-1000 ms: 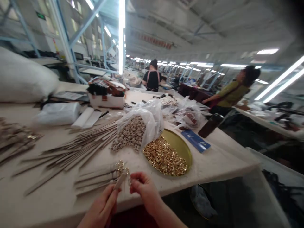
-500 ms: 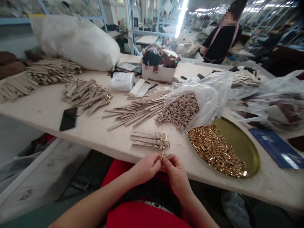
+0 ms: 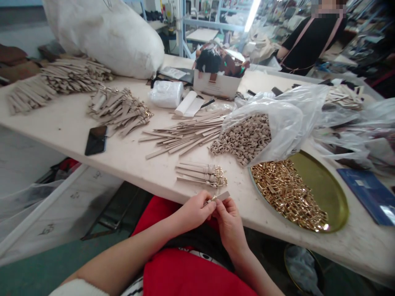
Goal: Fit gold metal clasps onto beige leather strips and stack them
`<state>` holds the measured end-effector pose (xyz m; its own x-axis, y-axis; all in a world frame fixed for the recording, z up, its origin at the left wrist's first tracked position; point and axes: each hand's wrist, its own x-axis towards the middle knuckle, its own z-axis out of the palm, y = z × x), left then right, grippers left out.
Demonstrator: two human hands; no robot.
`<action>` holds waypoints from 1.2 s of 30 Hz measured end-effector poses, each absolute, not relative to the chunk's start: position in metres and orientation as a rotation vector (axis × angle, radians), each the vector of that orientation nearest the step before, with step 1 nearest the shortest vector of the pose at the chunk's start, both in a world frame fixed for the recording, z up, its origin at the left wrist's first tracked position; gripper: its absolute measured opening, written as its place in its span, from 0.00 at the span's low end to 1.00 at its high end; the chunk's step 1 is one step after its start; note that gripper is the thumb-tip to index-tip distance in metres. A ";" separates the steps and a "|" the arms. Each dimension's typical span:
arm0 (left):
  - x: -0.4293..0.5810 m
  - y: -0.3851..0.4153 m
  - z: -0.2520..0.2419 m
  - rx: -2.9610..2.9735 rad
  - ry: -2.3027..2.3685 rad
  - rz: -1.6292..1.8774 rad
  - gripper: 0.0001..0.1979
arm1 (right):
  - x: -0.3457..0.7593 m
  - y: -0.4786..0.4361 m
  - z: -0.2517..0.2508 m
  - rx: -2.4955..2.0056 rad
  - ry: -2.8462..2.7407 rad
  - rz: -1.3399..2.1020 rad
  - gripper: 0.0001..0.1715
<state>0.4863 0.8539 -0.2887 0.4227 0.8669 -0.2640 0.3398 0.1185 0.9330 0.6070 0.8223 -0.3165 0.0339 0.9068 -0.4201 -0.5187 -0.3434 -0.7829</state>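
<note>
My left hand (image 3: 200,209) and my right hand (image 3: 226,211) meet at the table's front edge, fingers pinched together. Between them is a beige strap (image 3: 224,196) with a small gold buckle (image 3: 212,199) at the left fingertips. The strap's flat end sticks out above my right fingers; the rest is hidden. Just beyond my hands lies a row of beige straps with gold buckles (image 3: 200,174). Farther back are loose flat strips (image 3: 185,135) and a pile of small beige loops (image 3: 247,137) spilling from a clear plastic bag (image 3: 286,115).
To the right, a gold oval tray (image 3: 338,209) holds many gold buckles (image 3: 290,191), beside a blue folder (image 3: 367,195). A phone (image 3: 96,140) and buckled straps (image 3: 119,109) lie left. Behind stand a box (image 3: 216,85) and white sack (image 3: 123,37). A person (image 3: 314,39) is beyond.
The view has tilted down and shifted left. The strap's free end now sticks out farther, angled up to the right, and the buckle shows at my left fingertips.
</note>
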 end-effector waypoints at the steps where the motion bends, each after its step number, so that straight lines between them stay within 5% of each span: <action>1: 0.486 0.854 -0.288 1.474 1.143 0.526 0.10 | 0.607 0.822 -0.317 -1.137 -0.472 1.580 0.12; 23: 0.490 0.858 -0.291 1.103 1.103 0.499 0.10 | 0.619 0.825 -0.320 -1.266 -0.798 1.425 0.13; 36: 0.484 0.852 -0.297 1.126 1.079 0.528 0.13 | 0.622 0.828 -0.308 -0.982 -0.431 1.885 0.09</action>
